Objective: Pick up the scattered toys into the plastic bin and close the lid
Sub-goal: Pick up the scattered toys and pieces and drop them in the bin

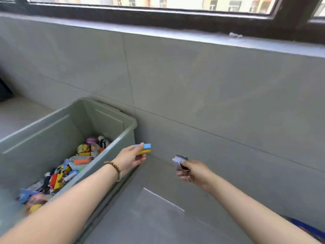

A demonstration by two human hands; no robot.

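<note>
Plastic bin (123, 120) stands open; left grip (131, 159) pinches a blue-yellow block (146, 149), right grip (193, 171) clasps a dark toy (181, 160), both due inside next.

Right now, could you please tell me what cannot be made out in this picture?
Head view:
- Small grey-and-white toy: blurred, partly covered by the right hand's fingers; kind unclear.
- Grey plastic bin's lid: not in frame.
- Blue object, bottom right: cut by the frame edge.
</note>
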